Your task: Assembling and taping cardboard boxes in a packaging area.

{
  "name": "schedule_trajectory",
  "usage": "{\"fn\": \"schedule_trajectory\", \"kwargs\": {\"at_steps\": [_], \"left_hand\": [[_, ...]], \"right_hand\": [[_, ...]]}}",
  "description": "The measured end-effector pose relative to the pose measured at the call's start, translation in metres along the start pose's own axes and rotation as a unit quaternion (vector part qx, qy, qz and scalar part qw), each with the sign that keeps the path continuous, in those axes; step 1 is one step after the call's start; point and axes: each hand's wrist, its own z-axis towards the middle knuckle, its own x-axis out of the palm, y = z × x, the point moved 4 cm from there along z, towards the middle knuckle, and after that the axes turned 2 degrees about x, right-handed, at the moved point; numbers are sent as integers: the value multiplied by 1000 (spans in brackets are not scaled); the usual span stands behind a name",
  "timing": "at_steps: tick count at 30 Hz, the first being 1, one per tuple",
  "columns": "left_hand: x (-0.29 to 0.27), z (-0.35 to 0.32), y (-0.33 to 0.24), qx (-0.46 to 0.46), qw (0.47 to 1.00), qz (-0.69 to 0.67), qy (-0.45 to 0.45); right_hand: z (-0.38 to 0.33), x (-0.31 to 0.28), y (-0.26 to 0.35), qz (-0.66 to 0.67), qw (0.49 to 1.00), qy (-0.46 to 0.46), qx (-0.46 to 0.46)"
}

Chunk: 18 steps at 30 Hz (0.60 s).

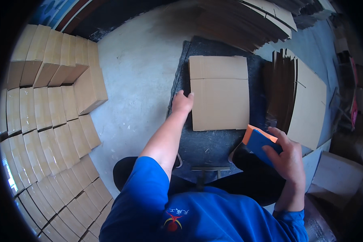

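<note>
A flattened tan cardboard box (220, 103) lies in front of me, with a crease across its far part. My left hand (183, 102) is closed at its left edge, the thumb lying along the side of the board. Past the box's near right corner, my right hand (287, 156) grips a blue block-shaped hand tool (259, 145) with an orange edge. That tool sits between thumb and fingers, its orange end toward the box; the palm hides its rear part.
Under the box is a dark mat (205, 147). Taped cartons (48, 133) are stacked in rows along the left. Flat cardboard sheets (306, 101) stand on edge at the right, and more cardboard (246, 22) is piled at the far side. My legs flank the mat's near end.
</note>
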Motion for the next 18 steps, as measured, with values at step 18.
{"fn": "schedule_trajectory", "kwargs": {"at_steps": [18], "left_hand": [[156,-104,97,-166,944,-239,-153]], "right_hand": [[-33,-12,-57,23,996,64,-61]]}}
